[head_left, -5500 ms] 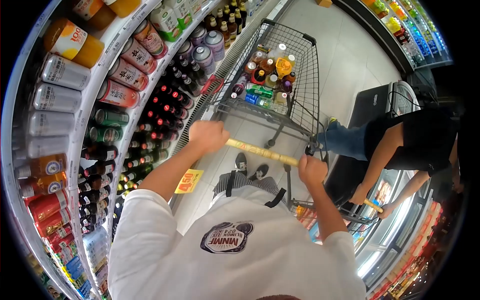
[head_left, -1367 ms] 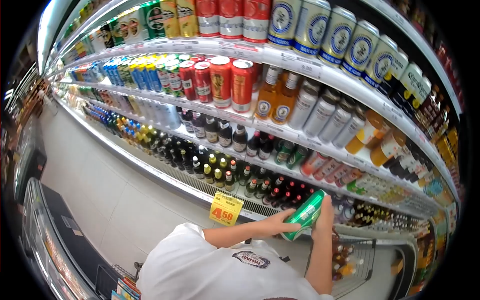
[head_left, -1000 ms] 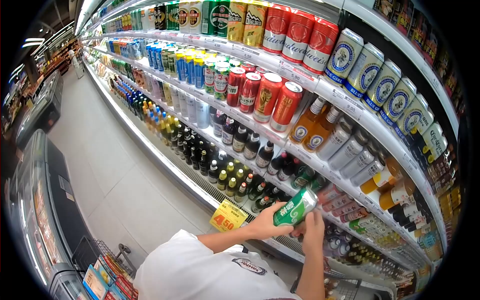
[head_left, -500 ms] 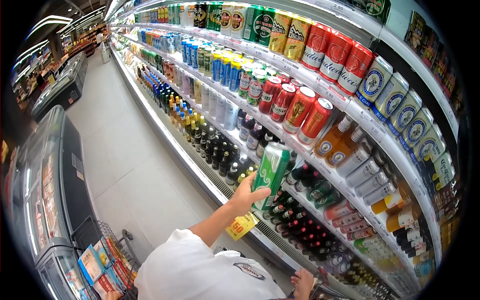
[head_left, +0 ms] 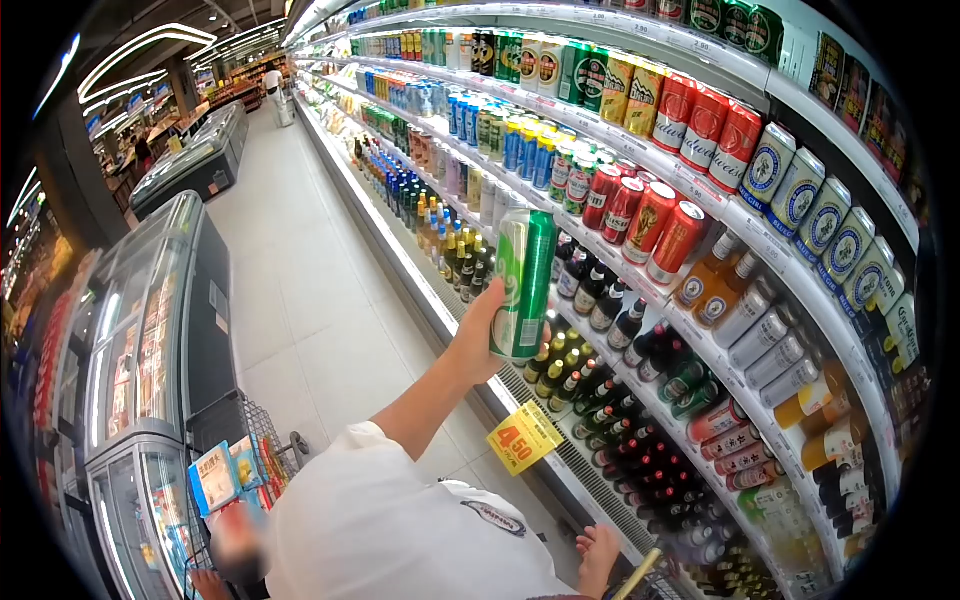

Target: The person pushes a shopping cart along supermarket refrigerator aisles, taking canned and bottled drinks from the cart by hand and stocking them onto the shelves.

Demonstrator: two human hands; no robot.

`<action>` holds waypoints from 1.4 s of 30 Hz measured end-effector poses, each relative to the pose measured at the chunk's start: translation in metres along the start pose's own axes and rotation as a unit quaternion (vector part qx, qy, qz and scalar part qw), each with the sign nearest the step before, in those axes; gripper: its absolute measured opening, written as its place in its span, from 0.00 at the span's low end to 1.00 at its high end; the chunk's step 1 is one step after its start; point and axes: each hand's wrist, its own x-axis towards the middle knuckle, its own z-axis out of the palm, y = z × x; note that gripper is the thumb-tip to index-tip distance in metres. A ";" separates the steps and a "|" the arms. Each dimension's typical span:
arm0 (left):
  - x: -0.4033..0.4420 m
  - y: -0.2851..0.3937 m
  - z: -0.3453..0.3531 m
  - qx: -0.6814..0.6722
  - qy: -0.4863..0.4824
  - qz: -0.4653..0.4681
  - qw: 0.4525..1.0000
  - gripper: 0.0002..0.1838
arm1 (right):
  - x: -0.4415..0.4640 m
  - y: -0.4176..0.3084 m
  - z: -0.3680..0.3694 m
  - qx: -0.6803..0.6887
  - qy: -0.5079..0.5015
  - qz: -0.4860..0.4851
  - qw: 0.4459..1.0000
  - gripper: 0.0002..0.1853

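Note:
My left hand is wrapped round a tall green and silver drink can, thumb on the near side and fingers behind. The can is held up, nearly upright, in front of the shelves, with its barcode side partly facing me. A yellow price tag reading 4.50 hangs from the shelf edge below that hand. At the bottom, my right hand is low beside my white shirt, its fingers loosely bent and apart, with nothing visible in them. A thin yellow bar is just right of it.
A long refrigerated shelf with rows of cans and bottles runs along the right. Glass freezers line the left of the aisle floor. A wire cart holds packages; another person's blurred head is beside it. Someone stands far off.
My left hand has turned the can more upright, showing its barcode, and raised it. The view has shifted left. My right hand has come slightly higher.

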 end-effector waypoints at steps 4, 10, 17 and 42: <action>-0.016 0.023 -0.003 0.023 0.026 0.001 0.999 0.35 | -0.006 0.016 0.032 -0.032 -0.067 0.007 0.997 0.16; -0.019 0.048 -0.021 0.016 0.046 0.007 0.999 0.37 | -0.025 0.012 0.067 -0.067 -0.095 0.003 0.993 0.12; 0.017 0.069 -0.073 -0.023 0.073 0.031 0.997 0.36 | -0.033 0.018 0.084 -0.089 -0.021 0.021 0.996 0.15; 0.058 0.272 -0.387 0.400 0.289 0.102 0.864 0.41 | -0.027 -0.096 0.614 -0.341 -0.312 -0.096 0.882 0.18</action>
